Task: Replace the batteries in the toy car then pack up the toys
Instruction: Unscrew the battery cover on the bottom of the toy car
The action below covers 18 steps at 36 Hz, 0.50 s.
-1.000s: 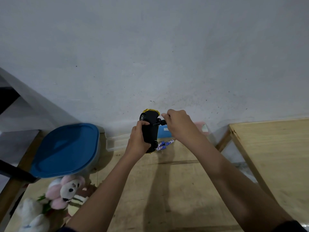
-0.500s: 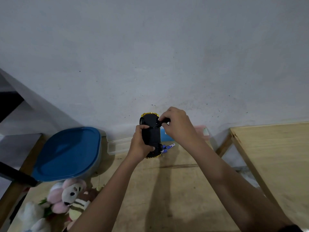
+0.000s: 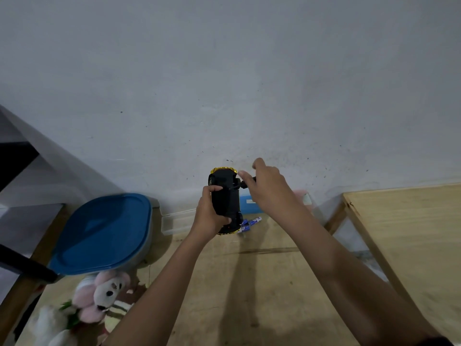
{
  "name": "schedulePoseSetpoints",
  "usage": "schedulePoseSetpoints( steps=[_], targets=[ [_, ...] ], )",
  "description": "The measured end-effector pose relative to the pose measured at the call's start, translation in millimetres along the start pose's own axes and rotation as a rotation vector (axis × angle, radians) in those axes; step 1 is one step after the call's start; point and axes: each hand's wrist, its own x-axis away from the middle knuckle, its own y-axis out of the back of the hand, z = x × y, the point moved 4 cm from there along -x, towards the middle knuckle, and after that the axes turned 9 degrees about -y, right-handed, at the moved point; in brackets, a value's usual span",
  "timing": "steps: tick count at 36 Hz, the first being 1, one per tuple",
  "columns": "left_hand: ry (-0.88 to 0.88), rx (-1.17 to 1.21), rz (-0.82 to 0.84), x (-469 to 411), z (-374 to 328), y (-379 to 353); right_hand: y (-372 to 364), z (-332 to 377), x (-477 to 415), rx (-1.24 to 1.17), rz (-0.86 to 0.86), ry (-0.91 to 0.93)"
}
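Far left, on the wooden surface (image 3: 262,283): a heap of plush toys (image 3: 99,300), and behind it a tub with a blue lid (image 3: 104,233). A clear plastic box (image 3: 174,223) stands against the wall just right of the tub.

Centre: the toy car (image 3: 224,201) is held off the surface, black underside towards the camera, yellow body showing at both ends. The left hand (image 3: 208,218) is clamped round its left flank, thumb across the underside. The right hand (image 3: 264,186) pinches a black screwdriver (image 3: 245,183), its tip on the underside near the upper end; the index finger is lifted.

Batteries (image 3: 249,224) with blue wrappers lie on the surface just behind the car. Far right: a second wooden surface (image 3: 399,233).
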Motion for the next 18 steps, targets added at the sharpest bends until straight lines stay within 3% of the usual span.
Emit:
schedulePoseSetpoints(
  steps=[6, 12, 18],
  targets=[
    [0.002, 0.059, -0.001, 2.3, -2.0, -1.1, -3.0, 6.3, 2.8, -0.090, 0.007, 0.177],
    [0.000, 0.037, 0.047, 6.1, 1.7, 0.3, -4.3, 2.4, 0.9, 0.109, -0.022, 0.055],
    [-0.015, 0.104, 0.067, 13.5, 6.5, 0.5, -3.3, 1.3, 2.6, -0.081, -0.006, 0.144]
  ],
)
